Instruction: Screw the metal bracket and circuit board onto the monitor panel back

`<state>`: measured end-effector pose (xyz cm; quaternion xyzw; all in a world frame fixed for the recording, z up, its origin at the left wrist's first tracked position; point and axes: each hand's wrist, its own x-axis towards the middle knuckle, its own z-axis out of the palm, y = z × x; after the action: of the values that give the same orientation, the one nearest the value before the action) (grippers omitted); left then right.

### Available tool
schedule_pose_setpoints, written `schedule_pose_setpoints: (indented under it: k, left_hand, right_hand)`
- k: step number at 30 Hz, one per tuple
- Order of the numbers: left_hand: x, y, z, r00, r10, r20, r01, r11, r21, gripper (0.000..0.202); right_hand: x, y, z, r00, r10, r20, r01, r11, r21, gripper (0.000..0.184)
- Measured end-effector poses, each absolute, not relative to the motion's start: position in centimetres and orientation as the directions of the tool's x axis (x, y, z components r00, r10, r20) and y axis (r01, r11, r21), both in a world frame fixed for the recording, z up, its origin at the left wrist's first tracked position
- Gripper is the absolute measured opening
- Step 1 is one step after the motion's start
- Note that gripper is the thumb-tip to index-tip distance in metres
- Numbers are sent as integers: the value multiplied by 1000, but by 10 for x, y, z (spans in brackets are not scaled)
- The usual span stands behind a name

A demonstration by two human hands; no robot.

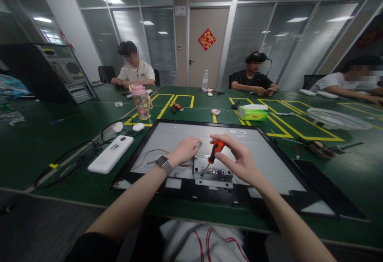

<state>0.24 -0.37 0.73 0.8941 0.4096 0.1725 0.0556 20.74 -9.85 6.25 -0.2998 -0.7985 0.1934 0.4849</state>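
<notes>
A monitor panel (269,154) lies face down on the green table, its silver back up and a metal circuit housing (213,171) at the near middle. My right hand (239,159) is closed around a screwdriver (216,150) with an orange and black handle, its tip down on the metal housing. My left hand (186,149), with a watch on the wrist, rests on the panel just left of the housing, fingers curled down against the surface. Thin coloured wires (149,156) run from the housing to the left.
A white power strip (110,154) and black cables (72,160) lie left of the panel. A pink-lidded bottle (141,101), a green tissue box (253,113), a white fan (338,119) and a computer case (60,72) stand further off. Three people sit at the far side.
</notes>
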Motion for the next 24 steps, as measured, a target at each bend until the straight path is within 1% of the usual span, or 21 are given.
schedule_pose_setpoints:
  k: [3, 5, 7, 8, 13, 15, 19, 24]
  left_hand:
    - [2, -4, 8, 609, 749, 262, 710, -661, 242, 29]
    - [2, -5, 9, 612, 747, 260, 708, -664, 241, 29]
    - [3, -6, 10, 614, 746, 258, 708, -665, 240, 29]
    - [3, -6, 10, 613, 747, 256, 709, -664, 238, 29]
    - [3, -5, 9, 609, 752, 252, 714, -658, 238, 29]
    - [3, -5, 9, 611, 751, 251, 712, -660, 241, 29]
    - [3, -6, 9, 615, 747, 253, 707, -664, 244, 27]
    - [3, -5, 9, 613, 747, 257, 707, -664, 244, 28]
  right_hand:
    - [205, -96, 59, -286, 666, 689, 352, 742, -571, 35]
    - [204, -97, 57, -282, 678, 679, 306, 734, -606, 39]
    - [204, -99, 56, -314, 685, 657, 251, 727, -639, 43]
    - [204, -100, 57, -329, 684, 651, 249, 728, -639, 44]
    - [206, -101, 60, -293, 657, 694, 408, 743, -531, 39]
    - [206, -100, 60, -292, 660, 692, 380, 744, -550, 38]
    - [207, -103, 61, -365, 663, 654, 276, 748, -604, 44]
    - [207, -103, 61, -353, 679, 643, 397, 731, -555, 46]
